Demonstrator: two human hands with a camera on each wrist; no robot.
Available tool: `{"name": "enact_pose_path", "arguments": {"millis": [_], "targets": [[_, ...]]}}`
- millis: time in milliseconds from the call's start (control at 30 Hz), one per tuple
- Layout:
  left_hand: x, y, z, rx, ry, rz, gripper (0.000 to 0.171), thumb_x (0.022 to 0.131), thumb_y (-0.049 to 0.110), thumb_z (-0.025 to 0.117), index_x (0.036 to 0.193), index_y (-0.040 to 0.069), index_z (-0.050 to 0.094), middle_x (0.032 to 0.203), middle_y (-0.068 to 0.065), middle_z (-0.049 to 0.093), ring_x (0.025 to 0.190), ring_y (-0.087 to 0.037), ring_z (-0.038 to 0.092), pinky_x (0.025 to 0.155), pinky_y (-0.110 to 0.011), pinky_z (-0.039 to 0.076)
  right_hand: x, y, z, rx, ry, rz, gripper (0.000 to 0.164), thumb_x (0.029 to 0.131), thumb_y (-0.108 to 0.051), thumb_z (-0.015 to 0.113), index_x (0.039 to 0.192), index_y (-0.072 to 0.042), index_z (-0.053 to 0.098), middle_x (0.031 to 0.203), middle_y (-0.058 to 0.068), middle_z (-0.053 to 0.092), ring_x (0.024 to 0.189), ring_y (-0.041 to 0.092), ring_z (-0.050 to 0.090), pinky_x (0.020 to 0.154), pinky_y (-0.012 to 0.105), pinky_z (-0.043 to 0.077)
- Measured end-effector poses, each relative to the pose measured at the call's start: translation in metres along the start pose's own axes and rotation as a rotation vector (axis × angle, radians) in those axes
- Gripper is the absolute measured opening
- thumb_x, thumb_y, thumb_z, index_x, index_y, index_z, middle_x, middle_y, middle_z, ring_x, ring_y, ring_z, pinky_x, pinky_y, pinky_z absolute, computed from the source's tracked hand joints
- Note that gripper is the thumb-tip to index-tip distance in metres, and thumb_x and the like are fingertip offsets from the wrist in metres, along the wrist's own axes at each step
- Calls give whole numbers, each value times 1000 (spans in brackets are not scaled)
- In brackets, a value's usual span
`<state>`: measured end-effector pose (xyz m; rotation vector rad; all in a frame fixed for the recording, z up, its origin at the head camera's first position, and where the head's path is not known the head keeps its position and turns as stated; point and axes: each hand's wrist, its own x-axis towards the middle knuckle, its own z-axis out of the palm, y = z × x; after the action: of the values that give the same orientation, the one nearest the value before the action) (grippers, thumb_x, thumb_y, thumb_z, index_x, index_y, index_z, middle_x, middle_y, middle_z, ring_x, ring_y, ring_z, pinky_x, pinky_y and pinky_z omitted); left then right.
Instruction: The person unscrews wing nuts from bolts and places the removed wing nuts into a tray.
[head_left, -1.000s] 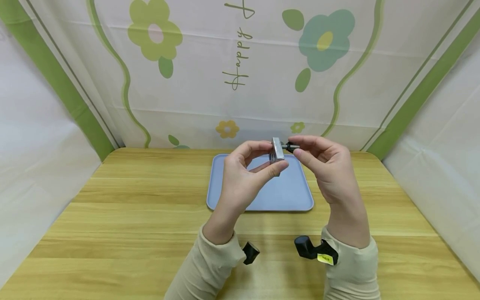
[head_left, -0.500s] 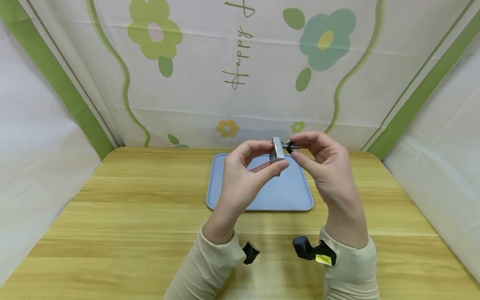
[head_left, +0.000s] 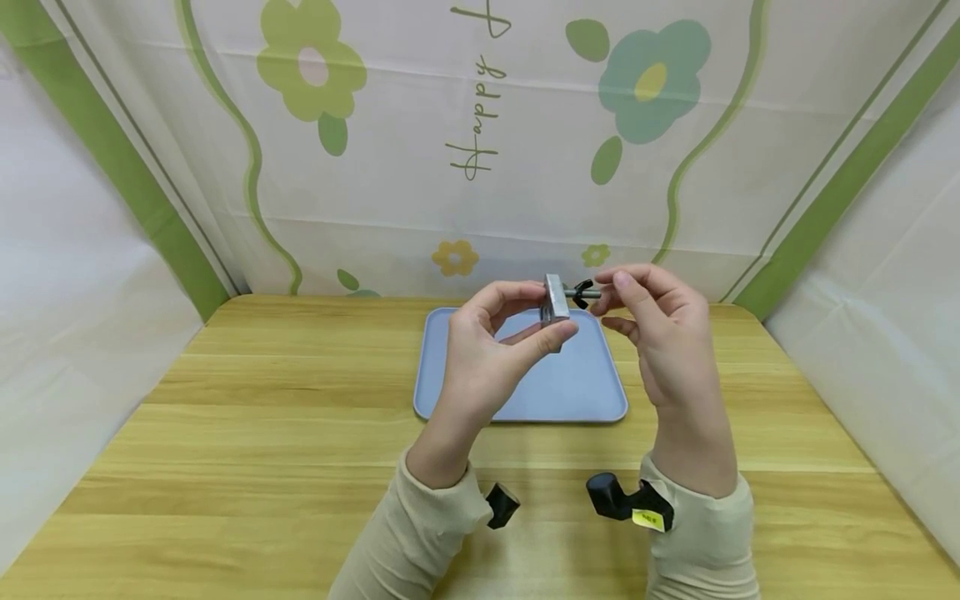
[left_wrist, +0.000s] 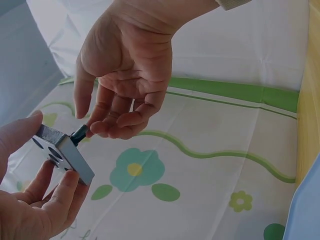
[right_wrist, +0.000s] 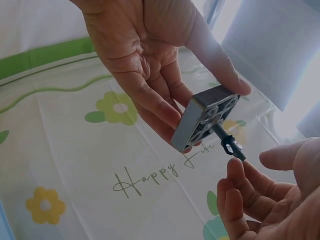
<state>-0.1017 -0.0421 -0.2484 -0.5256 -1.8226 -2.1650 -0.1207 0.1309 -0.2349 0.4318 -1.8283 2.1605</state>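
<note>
I am facing a wood-grained table (head_left: 262, 433), which is carrying 1 blue tray (head_left: 573, 387); it is lying flat near the far edge.

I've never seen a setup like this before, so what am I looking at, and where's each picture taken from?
There's no robot here, just a person's two bare hands. The wide picture is taken from the head, looking forward and down; the closer two are taken from the left and right wrists. A light blue tray lies on a wooden table. The left hand holds up a metal block. A bolt sticks out of it, carrying a black wing nut. The right hand is at the bolt's free end; whether a fingertip touches it is hard to tell.
</note>
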Motion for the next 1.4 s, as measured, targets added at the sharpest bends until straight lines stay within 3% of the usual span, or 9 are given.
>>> {"name": "enact_pose_path", "arguments": {"millis": [300, 567, 1033, 1400], "targets": [[0, -1, 1, -3, -7, -1, 36, 80, -3, 80, 112, -3, 65, 119, -16, 67, 111, -21, 66, 91, -33, 61, -1, 0, 2, 32, -19, 34, 18, 101, -14, 59, 92, -11, 74, 73, 0, 60, 65, 13, 63, 62, 22, 56], [0, -1, 1, -8, -11, 8, 35, 80, -3, 80, 112, -3, 64, 119, -17, 66, 112, -22, 65, 92, -33, 61, 0, 0, 2, 22, -40, 44, 17, 100, -12, 60, 90, -12, 75, 86, 0, 67, 71, 13, 63, 67, 22, 57], [-1, -1, 2, -3, -13, 3, 35, 80, -3, 80, 112, -3, 65, 119, -16, 66, 112, -21, 65, 91, -33, 61, -1, 1, 1, -21, -75, 42, 21, 98, -7, 62, 86, -14, 79, 82, -2, 72, 75, 13, 67, 69, 22, 58], [-1, -2, 0, -11, -8, 11, 35, 79, -4, 80, 111, -4, 64, 118, -17, 66, 111, -22, 66, 92, -34, 61, 0, 3, -1, 18, -130, 0, 23, 96, 2, 59, 94, -10, 78, 92, -1, 75, 85, 12, 70, 79, 23, 59]]}}
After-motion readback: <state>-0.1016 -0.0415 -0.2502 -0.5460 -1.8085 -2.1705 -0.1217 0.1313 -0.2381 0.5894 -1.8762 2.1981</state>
